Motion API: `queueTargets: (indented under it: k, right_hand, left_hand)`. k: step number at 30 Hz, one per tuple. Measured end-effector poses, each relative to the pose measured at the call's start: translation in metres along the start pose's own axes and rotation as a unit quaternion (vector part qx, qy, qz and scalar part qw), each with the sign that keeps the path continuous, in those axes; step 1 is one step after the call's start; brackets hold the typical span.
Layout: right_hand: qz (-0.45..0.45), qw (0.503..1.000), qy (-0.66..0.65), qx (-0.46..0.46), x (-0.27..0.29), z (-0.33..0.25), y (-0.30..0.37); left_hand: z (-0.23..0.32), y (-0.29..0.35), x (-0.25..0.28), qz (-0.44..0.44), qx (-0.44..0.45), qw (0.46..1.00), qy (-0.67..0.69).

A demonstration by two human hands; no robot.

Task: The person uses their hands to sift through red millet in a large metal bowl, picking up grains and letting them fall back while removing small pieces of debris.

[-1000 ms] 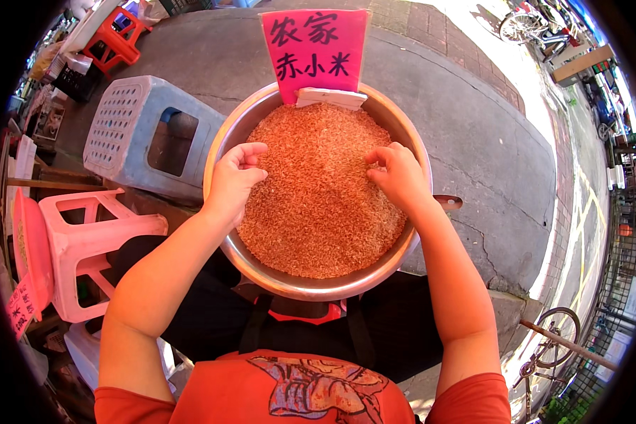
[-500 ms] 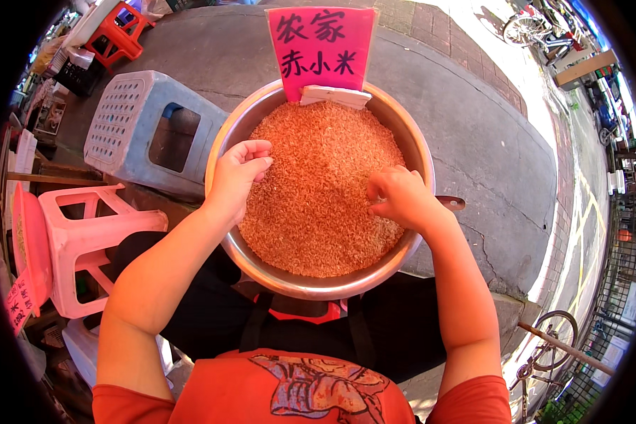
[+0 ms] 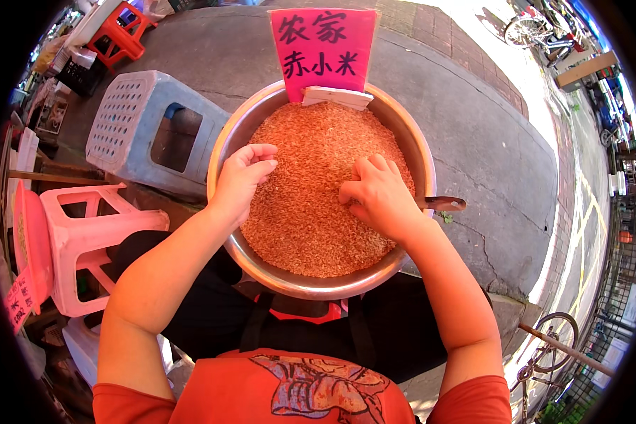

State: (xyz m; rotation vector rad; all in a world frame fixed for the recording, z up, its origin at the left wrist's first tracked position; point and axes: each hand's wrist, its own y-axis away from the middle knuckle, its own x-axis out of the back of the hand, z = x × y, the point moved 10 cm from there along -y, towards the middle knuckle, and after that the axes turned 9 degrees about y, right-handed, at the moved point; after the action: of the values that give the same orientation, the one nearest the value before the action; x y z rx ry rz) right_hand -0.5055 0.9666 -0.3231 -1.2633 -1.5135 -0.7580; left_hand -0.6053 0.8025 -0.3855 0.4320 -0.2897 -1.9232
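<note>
A wide metal basin (image 3: 422, 152) full of reddish-brown rice grains (image 3: 311, 226) sits in front of my body. Over its left side hovers my left hand (image 3: 244, 180), thumb and fingertips pinched together; whatever they hold is too small to make out. Above the grains right of the middle, my right hand (image 3: 380, 194) is curled with its thumb and fingers drawn together, their tips partly hidden. A brown handle (image 3: 446, 203) juts out over the basin's right rim, beside my right wrist. At the far rim stands a pink sign (image 3: 325, 53) with handwriting, set behind a whitish slab (image 3: 337, 97).
A blue-grey plastic stool (image 3: 138, 131) lies on its side left of the basin. Nearer is a pink stool (image 3: 85, 233) with a pink basin (image 3: 32, 240) against it. A red stool (image 3: 122, 34) stands far left. Bicycles (image 3: 555, 343) are at the right.
My right hand has moved left and slightly away from me over the grains, uncovering more of the brown handle. My left hand has shifted slightly right, still pinched.
</note>
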Motion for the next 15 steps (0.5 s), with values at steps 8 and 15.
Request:
queueTargets:
  k: [8,15]
  right_hand:
    - [-0.004,0.999,0.033,0.001,0.0005,-0.0034,-0.0032]
    - [0.007,1.000,0.012,-0.012,0.0037,-0.0003,-0.0023]
  left_hand:
    - [-0.0025,-0.0010,0.0016,-0.013,0.001,1.000,0.003]
    - [-0.0052,-0.0005,0.0016,-0.019,0.011,1.000,-0.003]
